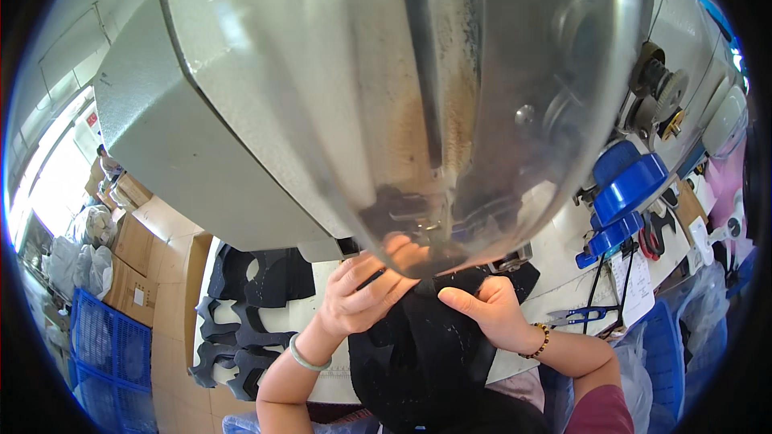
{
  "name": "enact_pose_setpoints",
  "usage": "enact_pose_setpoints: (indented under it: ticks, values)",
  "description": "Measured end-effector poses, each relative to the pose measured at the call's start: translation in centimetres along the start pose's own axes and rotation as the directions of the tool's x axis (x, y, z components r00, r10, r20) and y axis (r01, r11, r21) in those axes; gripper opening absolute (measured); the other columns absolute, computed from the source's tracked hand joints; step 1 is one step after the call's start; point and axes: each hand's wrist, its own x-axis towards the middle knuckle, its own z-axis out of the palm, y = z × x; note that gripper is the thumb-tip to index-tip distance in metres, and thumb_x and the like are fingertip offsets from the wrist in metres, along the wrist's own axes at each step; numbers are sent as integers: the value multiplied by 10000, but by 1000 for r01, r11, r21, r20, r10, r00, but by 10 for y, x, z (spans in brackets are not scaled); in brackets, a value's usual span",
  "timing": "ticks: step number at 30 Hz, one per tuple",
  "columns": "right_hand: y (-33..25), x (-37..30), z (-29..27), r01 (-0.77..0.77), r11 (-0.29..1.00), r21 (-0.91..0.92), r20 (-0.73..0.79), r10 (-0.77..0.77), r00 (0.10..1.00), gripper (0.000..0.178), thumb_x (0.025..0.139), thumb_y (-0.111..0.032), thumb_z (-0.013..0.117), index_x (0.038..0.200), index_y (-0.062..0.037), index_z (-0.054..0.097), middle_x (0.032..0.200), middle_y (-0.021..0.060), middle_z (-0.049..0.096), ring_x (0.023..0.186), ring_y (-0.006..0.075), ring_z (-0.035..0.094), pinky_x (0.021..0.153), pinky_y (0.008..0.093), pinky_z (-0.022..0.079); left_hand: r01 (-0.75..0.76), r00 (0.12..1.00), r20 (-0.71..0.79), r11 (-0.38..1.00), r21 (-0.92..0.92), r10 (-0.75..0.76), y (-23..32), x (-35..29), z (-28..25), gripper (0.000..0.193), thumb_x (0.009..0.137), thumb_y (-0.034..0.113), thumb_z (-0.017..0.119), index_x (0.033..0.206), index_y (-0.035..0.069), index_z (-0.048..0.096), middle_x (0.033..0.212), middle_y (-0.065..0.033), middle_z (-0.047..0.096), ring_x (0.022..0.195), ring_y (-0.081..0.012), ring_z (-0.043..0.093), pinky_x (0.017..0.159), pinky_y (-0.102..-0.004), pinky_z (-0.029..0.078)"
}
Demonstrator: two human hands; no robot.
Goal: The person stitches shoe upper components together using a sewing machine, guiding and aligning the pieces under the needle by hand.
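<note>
A black fabric piece (422, 345) hangs from the worktable's near edge toward me, its far end under the head of a sewing machine (241, 145). My left hand (362, 293), with a pale bangle at the wrist, pinches the fabric's left side near the needle area. Some of its fingertips show blurred through a see-through shield (515, 137). On the right side, my right hand (490, 313), wearing a beaded bracelet, grips the same fabric with the thumb on top; its other fingers are partly hidden. The needle itself cannot be made out.
Several cut black pieces (249, 321) lie on the table at left. Blue-handled thread snips (583, 316), red-handled scissors (650, 237) and blue thread holders (627, 185) are at right. Blue crates (108, 345) and cardboard boxes (130, 289) stand on the floor at left.
</note>
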Motion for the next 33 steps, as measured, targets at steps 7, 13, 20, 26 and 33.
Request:
enact_pose_setpoints:
  ticks: [7,13,20,26,33]
  values:
    - [-5,0,16,152,988,8,-58,-151,987,346,847,-238,683,605,-31,548,576,-74,493,518,-7,382,437,187,286,-2,1000,-6,1000,14,2,-5,5,-3,283,587,-9,716,845,108,715,954,20,563,891,-191,613,684,-268,544]
    - [2,2,14,199,980,4,-57,-199,978,304,857,-219,671,647,-34,553,586,-81,472,539,-6,372,461,184,288,18,1000,10,998,55,-18,-3,7,-7,282,573,14,710,836,115,710,961,41,583,895,-197,627,610,-249,521]
    - [0,2,8,249,968,1,-18,-249,968,323,861,-200,667,635,-50,492,567,-88,377,542,2,304,459,202,240,75,994,74,992,101,-82,-3,11,-11,357,553,46,702,895,148,704,983,62,590,833,-165,625,562,-239,478]
    - [-4,0,9,245,970,-3,-3,-245,970,170,868,-161,651,834,1,612,669,-58,504,617,-1,402,534,172,336,176,968,165,981,84,-188,-2,3,-13,423,593,93,668,995,220,697,1037,16,598,708,-151,569,574,-234,452]
    - [0,15,-12,280,960,5,-184,-275,944,196,914,-167,529,953,2,622,806,43,643,578,40,529,496,163,388,192,958,210,981,23,-193,-3,-1,-17,542,603,83,668,1110,272,668,1087,-40,560,740,-156,550,647,-266,461]
